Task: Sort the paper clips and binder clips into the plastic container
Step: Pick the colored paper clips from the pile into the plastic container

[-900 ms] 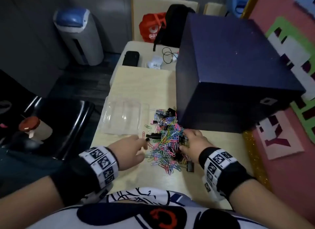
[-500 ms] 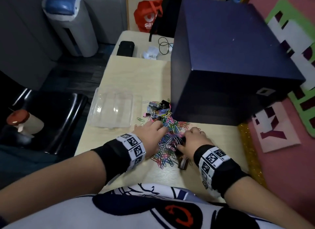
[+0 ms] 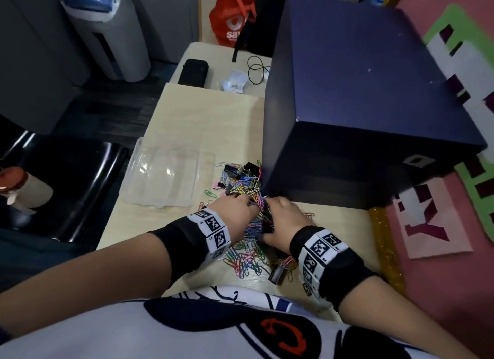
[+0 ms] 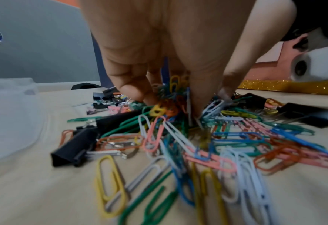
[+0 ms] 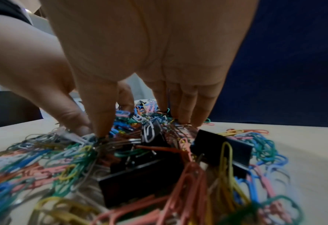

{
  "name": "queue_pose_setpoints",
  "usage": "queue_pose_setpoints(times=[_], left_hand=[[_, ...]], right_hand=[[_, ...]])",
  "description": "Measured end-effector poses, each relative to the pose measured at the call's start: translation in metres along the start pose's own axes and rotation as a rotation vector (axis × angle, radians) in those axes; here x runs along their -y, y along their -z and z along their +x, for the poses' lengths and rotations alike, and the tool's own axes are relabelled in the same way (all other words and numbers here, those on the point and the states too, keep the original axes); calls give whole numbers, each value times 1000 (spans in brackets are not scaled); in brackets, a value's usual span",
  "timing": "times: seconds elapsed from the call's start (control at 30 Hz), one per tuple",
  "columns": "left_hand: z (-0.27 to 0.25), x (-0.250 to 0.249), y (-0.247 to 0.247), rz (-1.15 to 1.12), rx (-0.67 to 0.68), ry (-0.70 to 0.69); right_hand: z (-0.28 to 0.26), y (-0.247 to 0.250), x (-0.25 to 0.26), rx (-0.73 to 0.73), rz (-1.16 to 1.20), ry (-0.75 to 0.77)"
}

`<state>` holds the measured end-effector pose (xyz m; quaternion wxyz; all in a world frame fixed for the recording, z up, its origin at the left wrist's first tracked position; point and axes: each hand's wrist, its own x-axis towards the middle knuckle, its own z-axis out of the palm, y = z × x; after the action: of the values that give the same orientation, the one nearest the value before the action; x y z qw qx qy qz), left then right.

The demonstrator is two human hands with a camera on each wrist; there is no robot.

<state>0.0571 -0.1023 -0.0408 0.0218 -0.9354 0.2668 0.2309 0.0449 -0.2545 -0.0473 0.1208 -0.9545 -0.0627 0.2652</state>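
Note:
A heap of coloured paper clips (image 3: 247,183) mixed with black binder clips (image 3: 278,273) lies on the light wooden table (image 3: 203,123), against a dark blue box. A clear plastic container (image 3: 165,179) stands just left of the heap. My left hand (image 3: 247,202) digs into the heap from the left. In the left wrist view its curled fingers (image 4: 138,92) and thumb close round a clump of paper clips (image 4: 171,106). My right hand (image 3: 268,219) stands over the heap's right side, its straight fingers (image 5: 186,112) and thumb planted among clips and a binder clip (image 5: 222,146).
The large dark blue box (image 3: 361,104) fills the table's right half and touches the heap. A black chair (image 3: 66,185) stands left of the table. A black case (image 3: 193,72) and a cable (image 3: 256,70) lie at the far end. A gold glitter strip (image 3: 385,241) edges the right.
My left hand has moved right from the heap's left edge into its middle and closed on clips. The right hand has shifted slightly up the heap to meet it.

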Motion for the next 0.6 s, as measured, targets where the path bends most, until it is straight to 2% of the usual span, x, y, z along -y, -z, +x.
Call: queue_pose_setpoints(times=[0.1,0.6], left_hand=[[1,4,-2,-69,-46,-35],[-18,35,10,-479,-305,68]], right_hand=[[1,-3,1,-4,-29,15],[-4,-12,29,-57,-100,-53]])
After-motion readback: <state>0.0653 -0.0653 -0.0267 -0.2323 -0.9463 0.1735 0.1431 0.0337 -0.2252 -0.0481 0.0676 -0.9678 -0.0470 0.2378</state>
